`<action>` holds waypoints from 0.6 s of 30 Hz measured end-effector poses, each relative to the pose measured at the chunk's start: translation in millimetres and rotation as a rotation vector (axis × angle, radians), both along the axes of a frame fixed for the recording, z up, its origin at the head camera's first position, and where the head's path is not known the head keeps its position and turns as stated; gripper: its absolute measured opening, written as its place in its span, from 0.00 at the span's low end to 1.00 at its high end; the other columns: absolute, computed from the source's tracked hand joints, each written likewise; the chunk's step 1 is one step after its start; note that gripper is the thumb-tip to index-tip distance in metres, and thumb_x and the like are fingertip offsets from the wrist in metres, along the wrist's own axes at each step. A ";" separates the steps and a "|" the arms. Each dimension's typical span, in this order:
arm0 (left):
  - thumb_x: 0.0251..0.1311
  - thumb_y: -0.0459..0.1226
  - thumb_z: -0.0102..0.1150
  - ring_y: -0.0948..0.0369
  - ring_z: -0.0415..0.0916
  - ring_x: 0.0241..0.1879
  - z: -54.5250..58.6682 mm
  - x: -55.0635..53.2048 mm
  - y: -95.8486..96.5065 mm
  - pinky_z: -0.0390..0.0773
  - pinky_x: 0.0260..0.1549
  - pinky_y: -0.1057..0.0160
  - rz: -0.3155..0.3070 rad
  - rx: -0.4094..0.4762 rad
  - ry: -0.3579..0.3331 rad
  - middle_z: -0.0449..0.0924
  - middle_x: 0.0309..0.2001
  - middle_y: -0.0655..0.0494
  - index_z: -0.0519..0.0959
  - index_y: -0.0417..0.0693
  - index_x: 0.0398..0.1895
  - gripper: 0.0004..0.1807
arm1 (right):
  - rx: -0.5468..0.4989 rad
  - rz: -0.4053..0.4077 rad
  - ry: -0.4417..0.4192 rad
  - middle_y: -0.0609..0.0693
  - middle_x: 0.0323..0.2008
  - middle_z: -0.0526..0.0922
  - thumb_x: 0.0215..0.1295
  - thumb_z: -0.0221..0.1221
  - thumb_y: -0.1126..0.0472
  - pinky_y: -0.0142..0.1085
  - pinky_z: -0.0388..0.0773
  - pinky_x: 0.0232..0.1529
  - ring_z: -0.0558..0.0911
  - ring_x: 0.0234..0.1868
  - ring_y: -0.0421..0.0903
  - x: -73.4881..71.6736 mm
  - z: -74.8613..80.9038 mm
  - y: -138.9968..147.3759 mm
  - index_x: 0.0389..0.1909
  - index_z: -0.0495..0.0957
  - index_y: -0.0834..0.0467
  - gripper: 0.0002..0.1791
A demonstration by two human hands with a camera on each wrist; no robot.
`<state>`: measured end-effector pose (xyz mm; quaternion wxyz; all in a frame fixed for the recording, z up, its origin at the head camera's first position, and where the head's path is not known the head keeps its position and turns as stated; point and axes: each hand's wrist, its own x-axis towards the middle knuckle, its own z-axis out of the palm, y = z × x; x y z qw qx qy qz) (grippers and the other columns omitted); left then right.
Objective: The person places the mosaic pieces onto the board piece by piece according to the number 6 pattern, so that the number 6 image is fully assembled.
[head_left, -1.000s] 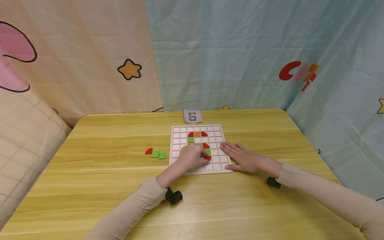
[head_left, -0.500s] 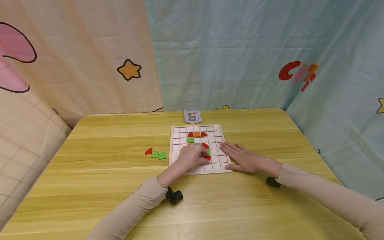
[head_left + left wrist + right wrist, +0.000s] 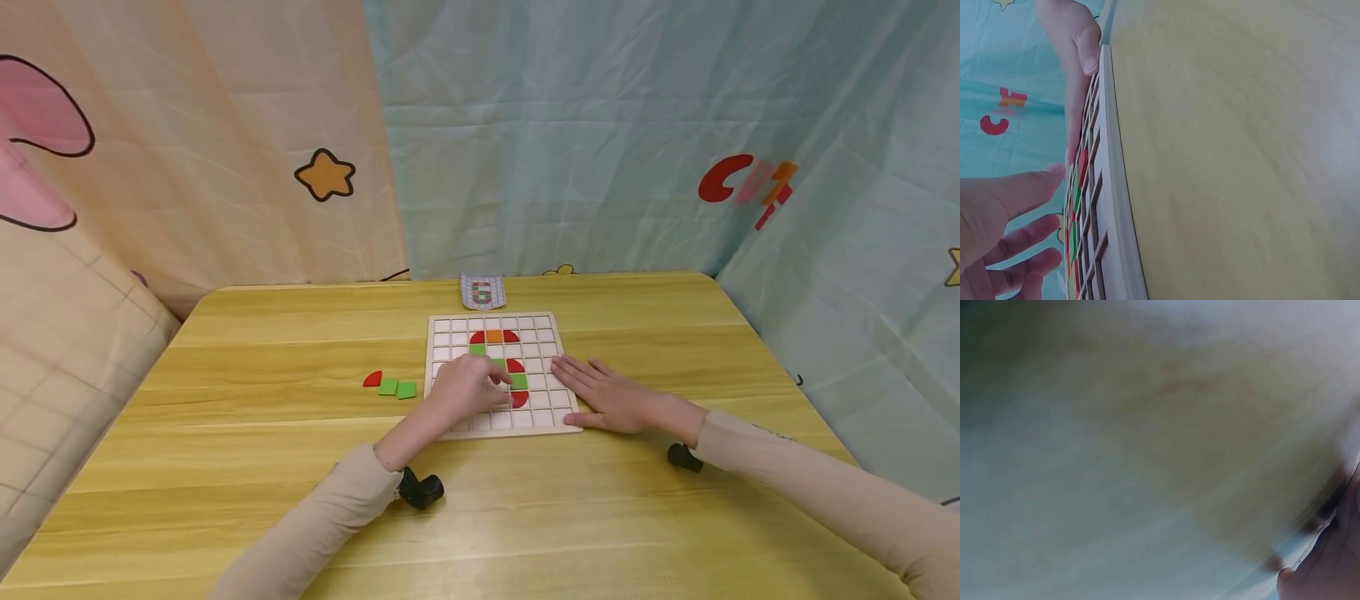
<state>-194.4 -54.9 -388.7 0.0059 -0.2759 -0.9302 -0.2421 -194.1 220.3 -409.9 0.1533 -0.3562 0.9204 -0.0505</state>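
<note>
A wooden grid board point(image 3: 555, 333) lies on the table with red, green and orange tiles set in its cells. My left hand point(image 3: 465, 387) hovers over the board's front left part, thumb and fingers apart with nothing between them, as the left wrist view also shows. Just right of its fingertips, a red quarter-circle tile point(image 3: 521, 401) sits in a cell below a green square tile point(image 3: 518, 382). Some tiles are hidden behind this hand. My right hand point(image 3: 611, 398) lies flat, its fingertips and thumb on the board's right edge.
Left of the board lie a loose red quarter-circle tile point(image 3: 372, 379) and two green square tiles point(image 3: 407, 390). Behind the board, a small card point(image 3: 483, 292) shows a coloured grid pattern. Curtains point(image 3: 600, 167) hang around the far side of the wooden table point(image 3: 285, 350).
My left hand has drawn back a little to the left, and its fingertips have come off the red quarter-circle tile, which stays in its cell. The right hand has stayed put.
</note>
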 end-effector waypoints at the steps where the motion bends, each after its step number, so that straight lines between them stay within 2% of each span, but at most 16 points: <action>1: 0.50 0.43 0.72 0.64 0.78 0.33 0.3 -0.1 -2.3 0.72 0.23 0.69 0.005 -0.001 0.004 0.86 0.33 0.59 0.88 0.53 0.37 0.11 | -0.002 0.000 0.001 0.51 0.78 0.37 0.68 0.41 0.31 0.57 0.42 0.73 0.40 0.78 0.52 0.1 0.2 -0.1 0.77 0.38 0.56 0.48; 9: 0.48 0.43 0.73 0.59 0.79 0.37 0.9 -3.7 -25.6 0.73 0.26 0.66 0.036 0.022 0.025 0.86 0.34 0.58 0.88 0.52 0.37 0.12 | -0.011 0.003 0.009 0.52 0.78 0.38 0.68 0.42 0.33 0.57 0.43 0.73 0.41 0.78 0.53 1.1 0.6 -0.2 0.77 0.38 0.56 0.47; 18: 0.49 0.42 0.73 0.57 0.77 0.38 6.2 -5.5 -58.2 0.74 0.31 0.64 0.074 0.026 -0.025 0.85 0.39 0.55 0.87 0.51 0.41 0.15 | -0.021 0.009 0.012 0.52 0.78 0.37 0.69 0.42 0.34 0.57 0.43 0.73 0.40 0.78 0.52 1.4 -1.0 0.0 0.77 0.38 0.56 0.46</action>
